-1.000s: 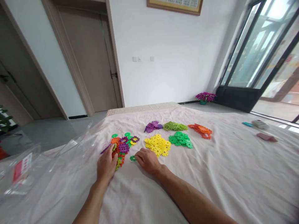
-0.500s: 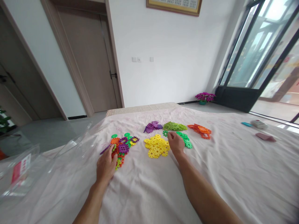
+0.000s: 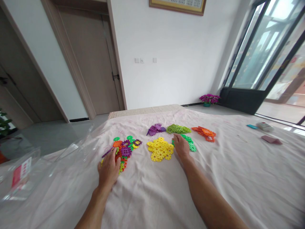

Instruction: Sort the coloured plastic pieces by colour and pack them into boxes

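Note:
My left hand (image 3: 109, 167) rests on the near left side of a mixed pile of plastic building pieces (image 3: 125, 152), with orange, purple, green and yellow ones in it. Its thumb and fingers are apart, and the fingertips touch the pile. My right hand (image 3: 182, 145) is closed above the left part of a pile of green notched discs (image 3: 192, 147). The edge of a green disc (image 3: 173, 142) shows beside its curled fingers; the grip itself is mostly hidden. Just left of that hand lies a heap of yellow notched discs (image 3: 159, 149).
Behind these lie a purple pile (image 3: 156, 129), a lime-green pile (image 3: 178, 128) and, further right, an orange pile (image 3: 205, 133). Clear plastic bags (image 3: 47, 171) lie at the left. A pink cloth (image 3: 271, 140) and a small pack (image 3: 265, 127) are at the far right.
My right hand has moved slightly right, bringing the green disc from the gap beside the yellow heap to the green pile. My left hand has barely shifted; a yellow piece now shows at its left edge.

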The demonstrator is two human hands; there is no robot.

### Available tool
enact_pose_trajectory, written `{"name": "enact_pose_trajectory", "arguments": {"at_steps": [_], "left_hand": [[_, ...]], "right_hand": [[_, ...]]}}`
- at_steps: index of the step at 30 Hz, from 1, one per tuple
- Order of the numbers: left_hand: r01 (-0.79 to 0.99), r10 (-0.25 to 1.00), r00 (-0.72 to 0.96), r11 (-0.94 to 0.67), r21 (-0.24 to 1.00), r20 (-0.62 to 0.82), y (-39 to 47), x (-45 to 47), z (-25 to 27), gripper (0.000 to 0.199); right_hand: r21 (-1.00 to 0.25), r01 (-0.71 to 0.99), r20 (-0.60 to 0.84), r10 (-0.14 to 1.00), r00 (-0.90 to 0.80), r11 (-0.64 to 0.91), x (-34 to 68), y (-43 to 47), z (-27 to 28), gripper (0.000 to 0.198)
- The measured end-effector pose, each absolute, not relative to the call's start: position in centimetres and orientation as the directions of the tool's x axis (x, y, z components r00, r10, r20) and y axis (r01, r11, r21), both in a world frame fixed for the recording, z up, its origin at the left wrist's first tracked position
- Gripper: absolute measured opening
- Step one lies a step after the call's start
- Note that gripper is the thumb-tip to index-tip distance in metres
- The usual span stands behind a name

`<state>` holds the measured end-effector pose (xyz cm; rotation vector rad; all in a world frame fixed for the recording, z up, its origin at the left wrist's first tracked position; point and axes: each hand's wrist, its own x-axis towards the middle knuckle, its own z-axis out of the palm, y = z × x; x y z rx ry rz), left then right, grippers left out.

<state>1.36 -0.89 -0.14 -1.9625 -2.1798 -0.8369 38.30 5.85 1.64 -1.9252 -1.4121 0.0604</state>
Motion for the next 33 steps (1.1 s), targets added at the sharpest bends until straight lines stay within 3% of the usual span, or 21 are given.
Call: {"name": "enact_pose_trajectory", "arguments": {"at_steps": [6, 13, 18, 22, 26, 29, 33], "left_hand": [[0.935, 0.911, -0.166, 0.024, 0.354, 0.377, -1.2, 2.7, -0.4, 0.052], [0.925, 0.919, -0.127, -0.026, 0.379, 0.374, -1.8, 5.2, -0.2, 0.053], [0.861, 0.870, -0.074, -0.191, 0.472, 0.487, -1.6, 4.5, 0.5, 0.043], [0.858, 0.830, -0.181, -0.129, 0.497, 0.528, -1.0, 2.5, 0.5, 0.041], [0.889, 0.870, -0.248, 0.029, 0.457, 0.426, -0.6, 1.4, 0.0, 0.040], [0.916, 0.894, -0.191, 0.015, 0.400, 0.404, -0.4, 1.5, -0.4, 0.040], [0.941, 0.908, -0.102, -0.044, 0.336, 0.407, -0.4, 1.8, -0.5, 0.040]], "right_hand": [[-0.428, 0.883, 0.266, 0.906, 0.328, -0.194, 37.4, 5.5, 1.9, 0.044], [-0.363, 0.894, 0.296, 0.878, 0.377, -0.261, 38.5, 5.6, 2.0, 0.042], [-0.342, 0.909, 0.390, 0.844, 0.368, -0.239, 38.3, 5.3, 2.2, 0.038], [-0.373, 0.925, 0.494, 0.829, 0.261, -0.069, 36.3, 4.8, 2.9, 0.033], [-0.359, 0.905, 0.525, 0.851, -0.006, 0.228, 32.3, 3.7, 3.7, 0.028], [-0.339, 0.825, 0.490, 0.833, -0.255, 0.453, 28.8, 2.2, 4.2, 0.028], [-0.314, 0.737, 0.441, 0.780, -0.445, 0.598, 25.0, 0.6, 4.1, 0.035]]}}
